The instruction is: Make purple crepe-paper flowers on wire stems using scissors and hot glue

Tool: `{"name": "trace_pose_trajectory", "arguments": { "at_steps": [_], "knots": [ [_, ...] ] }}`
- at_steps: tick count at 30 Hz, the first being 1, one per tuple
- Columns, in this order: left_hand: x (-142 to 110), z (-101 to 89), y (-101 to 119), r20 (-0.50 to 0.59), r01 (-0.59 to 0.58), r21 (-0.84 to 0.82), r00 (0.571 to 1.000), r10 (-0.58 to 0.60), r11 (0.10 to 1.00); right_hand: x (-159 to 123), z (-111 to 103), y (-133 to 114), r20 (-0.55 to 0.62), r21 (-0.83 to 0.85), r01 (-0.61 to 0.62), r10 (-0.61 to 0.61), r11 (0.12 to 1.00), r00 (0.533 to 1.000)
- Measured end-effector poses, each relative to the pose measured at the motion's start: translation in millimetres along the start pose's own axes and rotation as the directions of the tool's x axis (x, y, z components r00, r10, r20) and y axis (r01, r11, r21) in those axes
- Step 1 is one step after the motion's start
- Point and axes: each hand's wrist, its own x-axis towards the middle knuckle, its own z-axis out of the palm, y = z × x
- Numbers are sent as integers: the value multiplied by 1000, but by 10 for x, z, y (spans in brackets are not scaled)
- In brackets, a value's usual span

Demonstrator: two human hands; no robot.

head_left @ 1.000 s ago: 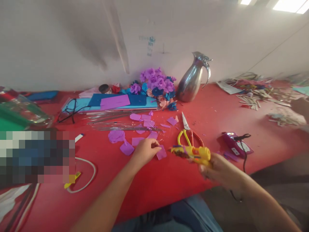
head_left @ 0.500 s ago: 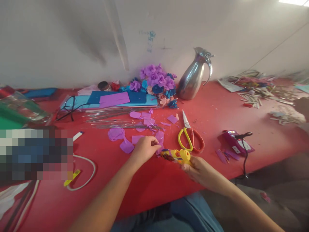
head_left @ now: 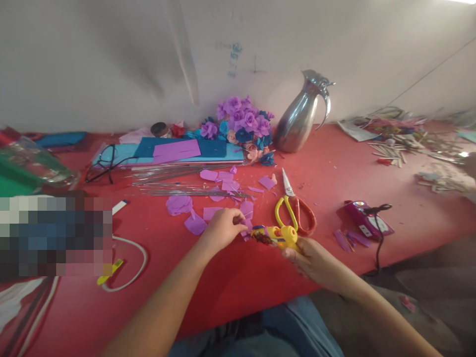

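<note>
My left hand (head_left: 223, 229) is closed in a pinch at the edge of a small purple paper piece (head_left: 247, 232), and its fingertips partly hide the paper. My right hand (head_left: 320, 265) grips a yellow glue gun (head_left: 277, 236), with the nozzle pointing left, close to the paper and my left fingertips. Just beyond the glue gun lie scissors (head_left: 291, 203) with one yellow and one red handle, blades pointing away. More purple paper pieces (head_left: 195, 224) are scattered around and beyond my left hand. Thin metal wires (head_left: 174, 190) lie behind them.
Paper flowers (head_left: 245, 119) are heaped by the wall beside a metal jug (head_left: 303, 114). Coloured paper sheets (head_left: 215, 148) and glasses (head_left: 107, 163) lie left of them. A purple device (head_left: 366, 218) with a black cable sits right. A white cable (head_left: 141, 263) curves at left.
My right hand has brought the glue gun left, up to the purple paper at my left fingertips. The left hand stays almost in place. The view has shifted slightly.
</note>
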Motion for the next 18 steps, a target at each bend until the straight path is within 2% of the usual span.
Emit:
{"name": "trace_pose_trajectory", "arguments": {
  "at_steps": [3,7,18],
  "knots": [
    [-2,2,-3,0,-4,-12,1000,4,1000,0,-23,20,21,52,-52,51,997,998],
    [-3,1,4,-11,5,-10,1000,-5,1000,-9,-53,1,29,64,-63,62,996,998],
    [0,3,-10,-15,20,-30,1000,-21,999,-53,-98,-99,-11,-5,-152,152,988,988]
  ]
}}
